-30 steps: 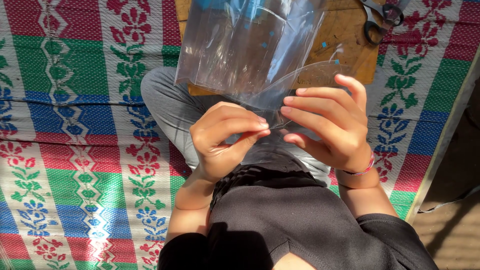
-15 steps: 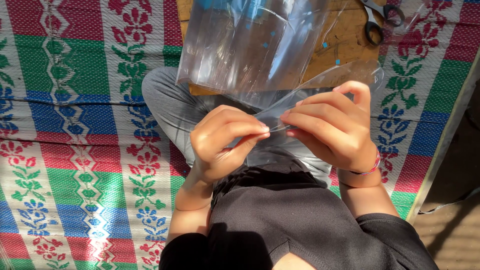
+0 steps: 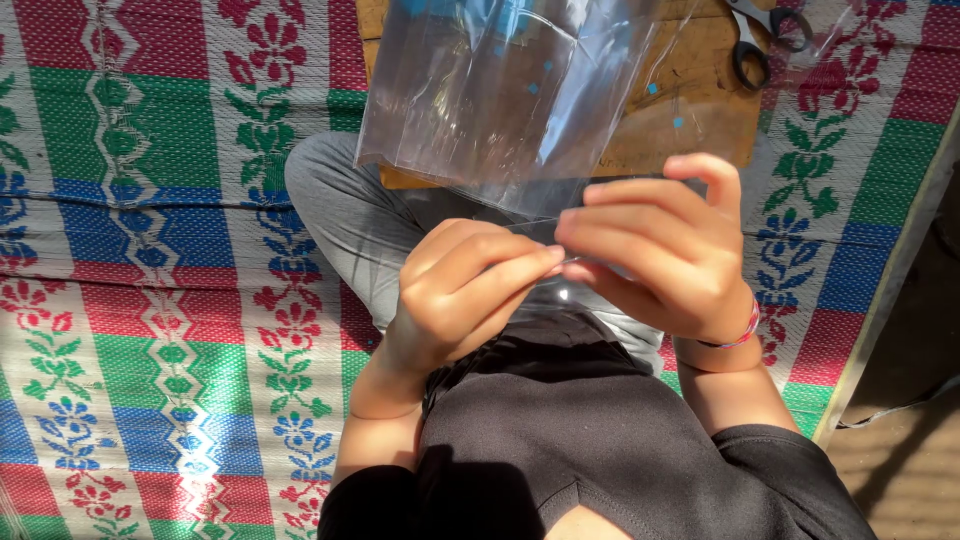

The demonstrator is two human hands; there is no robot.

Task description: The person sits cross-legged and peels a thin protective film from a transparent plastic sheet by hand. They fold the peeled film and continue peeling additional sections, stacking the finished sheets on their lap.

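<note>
**Pinching the lower edge of a clear plastic bag**

Meeting fingertip to fingertip above the lap, the left hand (image 3: pixel 455 300) and the right hand (image 3: pixel 660 255) both close on the bottom edge of a clear plastic bag (image 3: pixel 500 100). The left hand is curled nearly shut, thumb and forefinger pressed together on the film. The right hand is looser, its fingers stacked and bent inward, the tips nipping the same edge just beside the left hand's tips; the little finger stands up free. A pink band (image 3: pixel 745 328) circles the right wrist.

The bag rises from the fingertips and spreads away from the body, wider than both hands together, its upper part running out of the top of the view. Small blue dots show on the film.

Beyond the hands, under the bag, lies a wooden board (image 3: pixel 700 120) as the surface; its near edge sits just past the right hand's knuckles. A pair of scissors (image 3: pixel 760 30) rests on the board's far right part, well apart from the right hand.

A bent knee in grey trousers (image 3: pixel 340 215) lies just left of the left hand. Further left the patterned woven mat (image 3: pixel 130 270) stretches wide and flat. To the right of the right hand the mat's edge (image 3: pixel 880 300) runs diagonally, with bare ground beyond it.
</note>
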